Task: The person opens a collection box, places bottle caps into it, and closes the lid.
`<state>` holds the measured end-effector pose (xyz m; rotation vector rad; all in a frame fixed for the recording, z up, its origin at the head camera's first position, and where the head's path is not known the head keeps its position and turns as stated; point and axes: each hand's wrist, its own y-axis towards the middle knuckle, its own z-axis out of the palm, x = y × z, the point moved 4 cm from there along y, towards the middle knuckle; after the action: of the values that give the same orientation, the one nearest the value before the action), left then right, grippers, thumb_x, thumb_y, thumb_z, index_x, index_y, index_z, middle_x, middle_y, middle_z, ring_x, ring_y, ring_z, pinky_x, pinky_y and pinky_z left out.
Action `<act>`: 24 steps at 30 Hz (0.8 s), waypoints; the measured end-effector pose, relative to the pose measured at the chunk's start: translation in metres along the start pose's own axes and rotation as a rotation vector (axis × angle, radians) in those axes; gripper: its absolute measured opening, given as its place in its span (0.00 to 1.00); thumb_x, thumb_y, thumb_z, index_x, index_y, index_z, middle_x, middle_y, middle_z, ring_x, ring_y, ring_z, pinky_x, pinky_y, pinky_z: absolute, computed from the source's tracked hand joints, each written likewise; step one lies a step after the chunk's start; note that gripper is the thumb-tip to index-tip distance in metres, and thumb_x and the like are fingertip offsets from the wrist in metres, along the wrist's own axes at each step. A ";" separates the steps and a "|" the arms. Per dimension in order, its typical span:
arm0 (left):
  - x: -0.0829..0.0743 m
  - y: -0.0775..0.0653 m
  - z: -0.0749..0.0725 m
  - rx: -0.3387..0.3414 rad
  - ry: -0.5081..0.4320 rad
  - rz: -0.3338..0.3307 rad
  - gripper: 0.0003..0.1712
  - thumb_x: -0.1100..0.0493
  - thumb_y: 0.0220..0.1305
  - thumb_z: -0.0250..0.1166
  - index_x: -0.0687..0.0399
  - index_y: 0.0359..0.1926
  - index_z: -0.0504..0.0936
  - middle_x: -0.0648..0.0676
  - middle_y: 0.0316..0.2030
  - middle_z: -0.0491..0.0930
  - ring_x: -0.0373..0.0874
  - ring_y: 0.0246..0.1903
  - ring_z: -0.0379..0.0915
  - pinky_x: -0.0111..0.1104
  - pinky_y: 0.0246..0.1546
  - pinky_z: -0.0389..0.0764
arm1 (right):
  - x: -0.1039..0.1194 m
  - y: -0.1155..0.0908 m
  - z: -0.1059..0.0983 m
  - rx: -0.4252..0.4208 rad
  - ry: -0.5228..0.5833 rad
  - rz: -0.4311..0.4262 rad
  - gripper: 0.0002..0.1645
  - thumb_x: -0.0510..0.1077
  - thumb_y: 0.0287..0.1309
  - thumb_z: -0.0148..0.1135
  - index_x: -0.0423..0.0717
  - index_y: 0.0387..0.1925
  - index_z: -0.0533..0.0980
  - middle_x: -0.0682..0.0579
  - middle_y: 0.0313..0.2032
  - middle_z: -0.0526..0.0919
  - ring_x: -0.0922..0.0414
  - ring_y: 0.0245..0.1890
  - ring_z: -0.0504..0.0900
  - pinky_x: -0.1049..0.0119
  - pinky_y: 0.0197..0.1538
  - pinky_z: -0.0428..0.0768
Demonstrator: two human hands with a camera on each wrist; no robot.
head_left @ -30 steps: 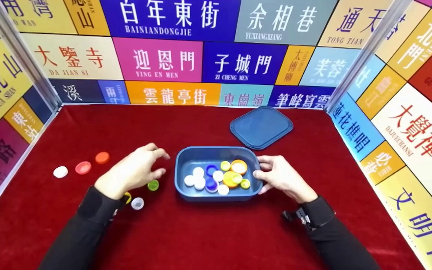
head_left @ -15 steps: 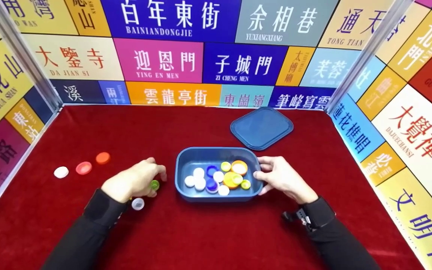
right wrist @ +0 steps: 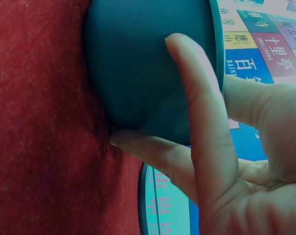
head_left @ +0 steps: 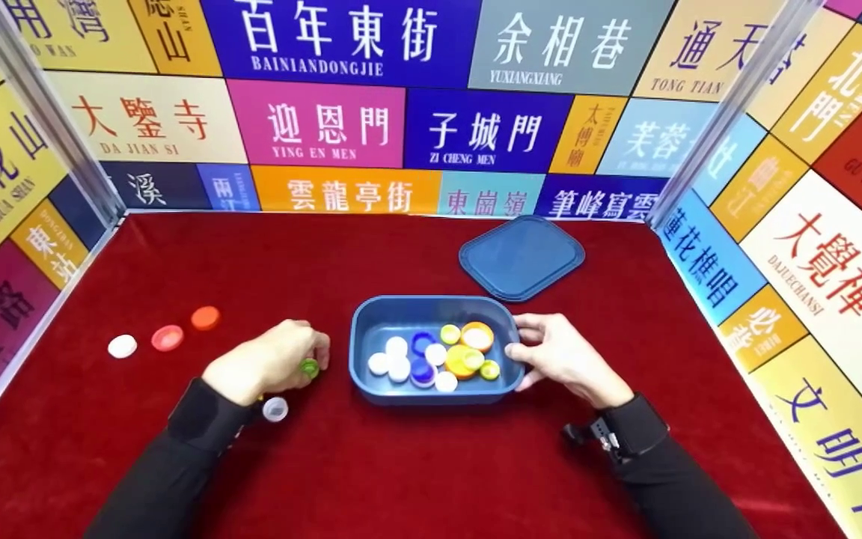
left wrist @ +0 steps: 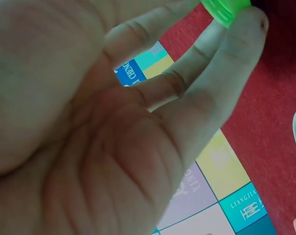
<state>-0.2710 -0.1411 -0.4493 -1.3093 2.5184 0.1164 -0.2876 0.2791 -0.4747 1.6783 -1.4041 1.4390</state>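
Observation:
My left hand (head_left: pixel 274 359) pinches a green bottle cap (head_left: pixel 310 367) low over the red cloth, left of the blue box. In the left wrist view the green cap (left wrist: pixel 226 10) sits at the fingertips. My right hand (head_left: pixel 569 355) grips the right end of the blue box (head_left: pixel 431 399), with fingers on its outer wall (right wrist: pixel 138 68) in the right wrist view. Inside the box lie several bottle caps: white ones (head_left: pixel 396 346), blue ones (head_left: pixel 422 370), yellow-green ones (head_left: pixel 489 369) and an orange one (head_left: pixel 477 336). By the left wrist lies a clear whitish cap (head_left: pixel 275 409).
A white cap (head_left: pixel 122 346), a pinkish-red cap (head_left: pixel 167 337) and an orange-red cap (head_left: pixel 205 318) lie at the left on the red cloth (head_left: pixel 431 479). A blue lid (head_left: pixel 522 257) lies behind the box. Panels with printed signs (head_left: pixel 315 123) enclose the back and sides.
My left hand has come down onto the green cap, and its fingers have closed on it. The right hand and the box have stayed in place.

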 end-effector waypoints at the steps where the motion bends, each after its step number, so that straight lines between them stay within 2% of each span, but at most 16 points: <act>1: 0.001 0.000 0.000 -0.002 0.001 0.003 0.11 0.73 0.62 0.77 0.54 0.41 0.94 0.58 0.40 0.89 0.49 0.40 0.82 0.42 0.45 0.90 | 0.000 0.000 0.000 0.002 0.003 0.000 0.35 0.33 0.78 0.69 0.31 0.81 0.74 0.29 0.70 0.87 0.44 0.44 0.99 0.55 0.36 0.97; 7: 0.004 0.001 -0.003 -0.048 -0.002 0.035 0.11 0.71 0.62 0.78 0.54 0.43 0.94 0.59 0.39 0.86 0.51 0.40 0.82 0.43 0.44 0.91 | -0.001 0.000 0.000 0.000 0.004 0.003 0.35 0.33 0.78 0.69 0.31 0.81 0.74 0.29 0.71 0.87 0.43 0.45 0.99 0.55 0.36 0.97; 14: 0.004 0.003 -0.011 -0.172 -0.015 0.072 0.11 0.72 0.62 0.77 0.55 0.43 0.92 0.58 0.37 0.83 0.50 0.38 0.82 0.43 0.41 0.91 | 0.000 -0.001 0.000 0.002 -0.002 -0.003 0.35 0.34 0.79 0.69 0.31 0.82 0.74 0.29 0.71 0.87 0.43 0.45 1.00 0.56 0.37 0.97; 20: 0.000 0.005 -0.019 -0.303 -0.020 0.079 0.11 0.70 0.67 0.80 0.57 0.48 0.91 0.62 0.41 0.83 0.55 0.40 0.84 0.50 0.48 0.95 | 0.000 0.000 0.001 -0.003 -0.008 -0.003 0.34 0.33 0.79 0.69 0.32 0.81 0.75 0.30 0.70 0.87 0.44 0.44 0.99 0.55 0.36 0.97; 24: -0.004 0.007 -0.022 -0.375 -0.029 0.090 0.13 0.69 0.69 0.81 0.58 0.52 0.90 0.63 0.45 0.82 0.57 0.44 0.85 0.50 0.53 0.96 | -0.001 0.000 0.001 -0.010 -0.013 -0.007 0.33 0.33 0.78 0.69 0.33 0.80 0.76 0.30 0.69 0.88 0.45 0.42 0.99 0.55 0.36 0.97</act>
<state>-0.2791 -0.1382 -0.4276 -1.3079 2.6157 0.6490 -0.2874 0.2784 -0.4756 1.6876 -1.4091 1.4177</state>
